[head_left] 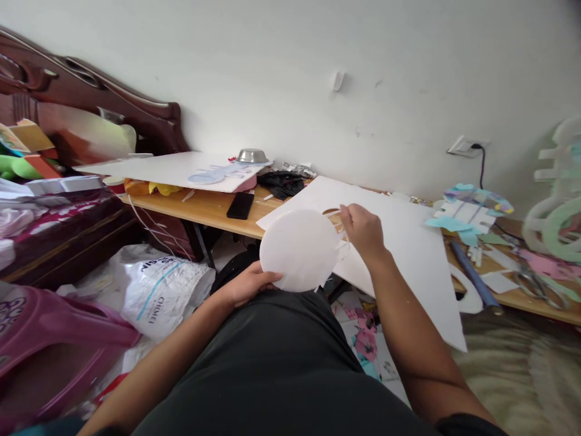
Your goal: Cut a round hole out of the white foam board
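A white rounded flat piece [299,249] is held near my lap. My left hand [251,283] grips its lower left edge, thumb on top and the other fingers hidden beneath. My right hand [363,231] is closed in a fist-like pinch beyond the piece's upper right edge; whatever its fingers hold is too small to make out. Behind the right hand lies a large white board [408,260] with a cut-out opening near its left part, and thin white strips show between that opening and the round piece.
On the wooden table [200,213] are a black phone [240,206], a metal bowl [252,156] on another white board [167,166], and a black plastic bag [281,183]. Scissors [538,284] and a dark blue roll [474,275] lie right. A pink chair [59,327] stands left.
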The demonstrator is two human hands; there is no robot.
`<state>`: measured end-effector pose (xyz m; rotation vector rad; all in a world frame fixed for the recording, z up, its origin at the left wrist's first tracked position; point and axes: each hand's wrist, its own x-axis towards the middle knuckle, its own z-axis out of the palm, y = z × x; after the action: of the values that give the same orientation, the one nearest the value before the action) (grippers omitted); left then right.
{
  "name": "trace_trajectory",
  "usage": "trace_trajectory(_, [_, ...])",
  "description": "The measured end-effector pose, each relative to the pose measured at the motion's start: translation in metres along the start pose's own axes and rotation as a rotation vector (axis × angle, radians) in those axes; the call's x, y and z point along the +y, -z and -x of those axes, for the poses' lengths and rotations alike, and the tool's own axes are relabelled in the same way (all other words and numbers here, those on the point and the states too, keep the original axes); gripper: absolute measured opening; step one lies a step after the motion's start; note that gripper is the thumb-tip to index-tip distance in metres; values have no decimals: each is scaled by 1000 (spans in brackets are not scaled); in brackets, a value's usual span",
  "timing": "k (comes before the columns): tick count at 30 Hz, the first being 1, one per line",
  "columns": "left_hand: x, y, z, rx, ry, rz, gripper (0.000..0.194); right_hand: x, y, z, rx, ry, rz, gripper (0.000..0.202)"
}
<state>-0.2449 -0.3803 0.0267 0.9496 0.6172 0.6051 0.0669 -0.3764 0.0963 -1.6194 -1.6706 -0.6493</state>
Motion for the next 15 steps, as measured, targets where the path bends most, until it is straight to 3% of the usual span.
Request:
trace_trajectory(6, [3, -5, 3, -32, -4, 73, 35, 19, 47, -14, 89, -137, 94, 37])
trace_trajectory(10, [6, 3, 6, -83, -8, 128, 40, 26, 88, 0, 122, -180, 142, 40])
trace_trajectory(13, [9, 14, 10, -37, -132, 297, 51, 44, 118, 19, 158, -355, 223, 41])
trace_trajectory(15, [10, 17, 14, 21, -204, 414, 51, 54, 134, 36, -61, -430, 106, 42])
